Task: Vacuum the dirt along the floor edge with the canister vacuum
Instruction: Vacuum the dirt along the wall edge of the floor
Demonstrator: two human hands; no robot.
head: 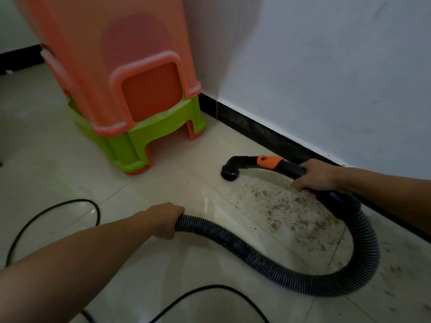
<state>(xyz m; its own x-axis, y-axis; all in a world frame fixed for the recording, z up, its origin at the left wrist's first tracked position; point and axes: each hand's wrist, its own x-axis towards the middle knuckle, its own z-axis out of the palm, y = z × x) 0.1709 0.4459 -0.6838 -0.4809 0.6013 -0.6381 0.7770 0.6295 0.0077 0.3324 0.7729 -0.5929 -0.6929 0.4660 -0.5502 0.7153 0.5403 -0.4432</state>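
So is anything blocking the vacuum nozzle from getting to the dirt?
Nothing visible is in the way. The nozzle is right at the edge of the dirt. The stacked stools stand on its other side, away from the dirt.

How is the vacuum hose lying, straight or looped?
Looped: the ribbed hose bends in a wide U from the left hand round the dirt to the right hand gripping the handle.

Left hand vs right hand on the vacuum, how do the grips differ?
Left hand grips the flexible ribbed hose; right hand grips the rigid black wand behind its orange collar. Left hand is away from the wall; right hand is close to the baseboard, beside the dirt. Shared: both curl round what they hold.
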